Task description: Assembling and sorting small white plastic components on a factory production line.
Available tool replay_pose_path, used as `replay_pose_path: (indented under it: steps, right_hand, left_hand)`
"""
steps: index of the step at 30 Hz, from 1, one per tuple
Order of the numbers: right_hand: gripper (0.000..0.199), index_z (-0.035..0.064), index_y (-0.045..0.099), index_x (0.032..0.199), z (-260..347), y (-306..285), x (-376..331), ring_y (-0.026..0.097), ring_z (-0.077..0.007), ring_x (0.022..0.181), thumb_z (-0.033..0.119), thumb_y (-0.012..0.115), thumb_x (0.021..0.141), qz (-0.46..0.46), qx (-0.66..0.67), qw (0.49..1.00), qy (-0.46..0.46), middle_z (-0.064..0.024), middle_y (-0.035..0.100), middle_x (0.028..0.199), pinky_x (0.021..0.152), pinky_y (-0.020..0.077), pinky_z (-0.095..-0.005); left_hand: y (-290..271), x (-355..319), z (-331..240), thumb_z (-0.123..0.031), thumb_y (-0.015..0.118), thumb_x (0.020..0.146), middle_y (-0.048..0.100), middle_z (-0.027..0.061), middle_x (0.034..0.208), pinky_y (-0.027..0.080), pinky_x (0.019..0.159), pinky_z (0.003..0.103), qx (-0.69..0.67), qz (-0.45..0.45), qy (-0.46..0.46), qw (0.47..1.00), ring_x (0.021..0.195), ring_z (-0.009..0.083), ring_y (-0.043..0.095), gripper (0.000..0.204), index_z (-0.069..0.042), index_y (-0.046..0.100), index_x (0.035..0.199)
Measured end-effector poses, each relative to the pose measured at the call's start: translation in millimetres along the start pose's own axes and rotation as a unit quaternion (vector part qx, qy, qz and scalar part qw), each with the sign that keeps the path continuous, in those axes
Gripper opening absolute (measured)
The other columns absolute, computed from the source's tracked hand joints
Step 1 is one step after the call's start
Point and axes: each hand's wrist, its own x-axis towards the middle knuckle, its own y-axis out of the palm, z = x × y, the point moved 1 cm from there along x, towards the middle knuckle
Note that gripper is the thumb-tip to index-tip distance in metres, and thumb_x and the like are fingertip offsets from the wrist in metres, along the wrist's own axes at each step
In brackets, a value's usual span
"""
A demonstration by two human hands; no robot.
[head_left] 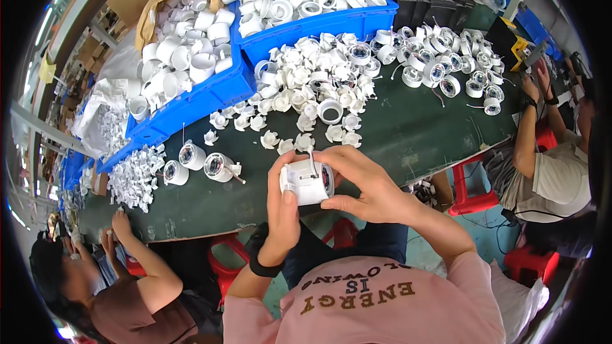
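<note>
Between my hands, above the table's near edge, is a white cylindrical plastic housing [305, 192] lying on its side. A dark round insert shows at its right end, and a short pale wire sticks up from its top. My left hand [282, 213] is closed round the left end, thumb in front. At the right end, my right hand [366, 185] grips it with thumb below and fingers over the top. Some fingertips are hidden behind the housing. Farther left on the table stand similar housings [218, 167] with dark round inserts. White petal-shaped plastic parts [306, 123] lie just beyond my hands.
Blue bins [312, 41] full of white cylinders line the back of the green table [408, 146]. Many assembled white units [440, 64] lie at the back right, small white clips [137, 175] at the left. Co-workers sit on both sides; red stools [472, 191] stand below.
</note>
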Motion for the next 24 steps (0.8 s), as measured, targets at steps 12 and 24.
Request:
replay_pose_path:
  steps: [12, 24]
  right_hand:
    - [0.064, 0.002, 0.045, 0.132, 2.7, 4.3, -17.5, 0.059, -0.0255, 0.087, 0.017, 0.074, 0.077, -0.024, -0.043, 0.998, 0.028, -0.0149, 0.05, 0.111, 0.07, 0.0523, -0.0337]
    - [0.05, 0.0093, 0.056, 0.115, -137.0, -152.6, 8.8, 0.048, -0.0281, 0.108, 0.009, 0.068, 0.067, 0.023, -0.723, 0.687, 0.065, -0.0084, 0.055, 0.113, 0.089, 0.0396, -0.0381]
  left_hand:
    - [-0.4, -7.9, 7.2, -0.029, 0.057, 0.089, 0.046, 0.0146, 0.116, 0.041, 0.09, 0.034, 0.207, 0.037, 0.016, 0.977, 0.097, 0.0213, 0.052, 0.064, 0.005, 0.03, 0.135]
    - [-106.0, 11.0, 32.0, -0.028, 0.057, 0.09, 0.063, 0.0057, 0.086, 0.046, 0.048, 0.02, 0.185, -0.119, -0.246, 0.944, 0.072, 0.0162, 0.066, 0.031, -0.002, 0.053, 0.107]
